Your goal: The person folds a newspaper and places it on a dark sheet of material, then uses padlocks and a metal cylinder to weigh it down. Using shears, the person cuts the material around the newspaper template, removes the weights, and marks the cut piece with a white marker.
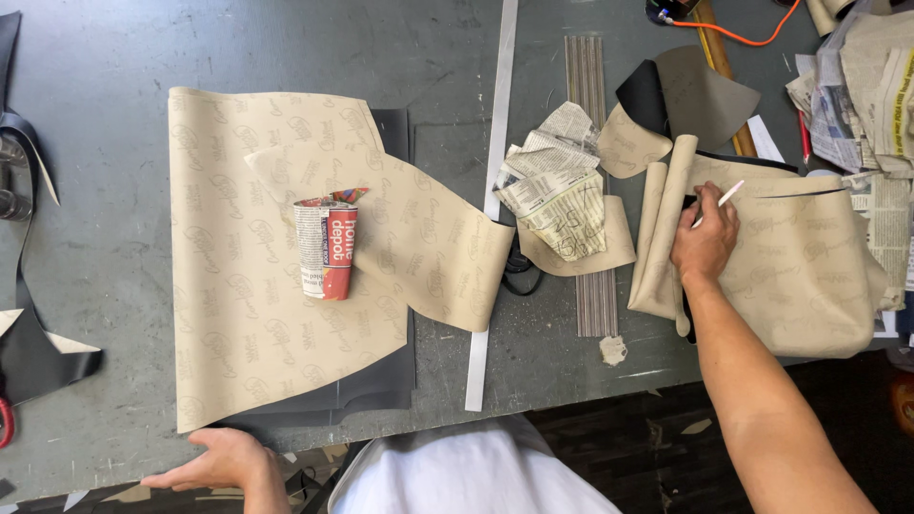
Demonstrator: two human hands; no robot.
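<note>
White marker point(729, 195) over curled tan sheet point(800, 266).

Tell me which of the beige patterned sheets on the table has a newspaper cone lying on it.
The big flat beige sheet on the left, over a dark sheet; the newspaper cone rests there. The beige sheets under the right hand carry none.

**Items Counted on the Grey Workbench**

Two bare hands are seen: the left hand point(221, 461) and the right hand point(705, 240). One thin white marking stick point(729, 195) is counted. One cone-shaped wad of printed newspaper point(326, 249) is counted on one large sheet of tan patterned material point(228, 314). One long white metal ruler point(491, 205) and one orange cable point(752, 38) are counted.
</note>
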